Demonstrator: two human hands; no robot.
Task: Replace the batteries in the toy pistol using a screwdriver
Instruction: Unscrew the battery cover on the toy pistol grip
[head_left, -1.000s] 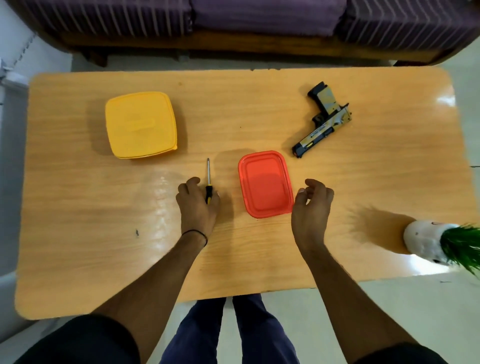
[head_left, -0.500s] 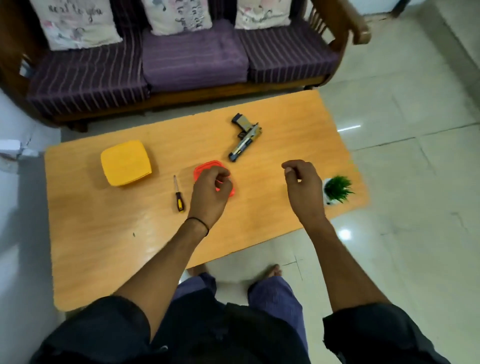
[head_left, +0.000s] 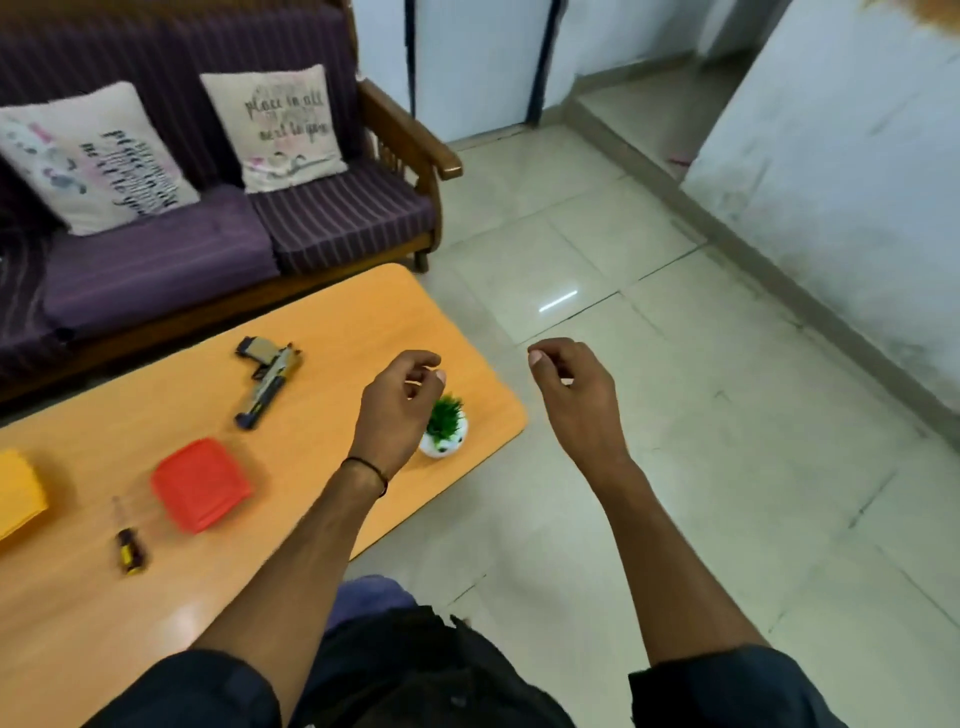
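Observation:
The toy pistol (head_left: 267, 381), tan and black, lies on the orange wooden table (head_left: 322, 332) near its far edge. A small screwdriver (head_left: 127, 538) with a black-and-yellow handle lies at the table's left, beside a red lidded box (head_left: 200, 483). My left hand (head_left: 397, 408) hangs in the air above the table's right end, fingers loosely curled, holding nothing. My right hand (head_left: 574, 397) floats past the table's edge over the floor, also loosely curled and empty. Neither hand touches anything.
A yellow box (head_left: 18, 491) is cut off at the left edge. A small potted plant (head_left: 444, 426) stands near the table's right corner, partly behind my left hand. A purple sofa (head_left: 208, 249) with two cushions sits behind the table. Tiled floor (head_left: 675, 415) spreads to the right.
The view has swung right and risen. My left hand let go of the screwdriver and lifted away to the right; my right hand moved off the table over the floor.

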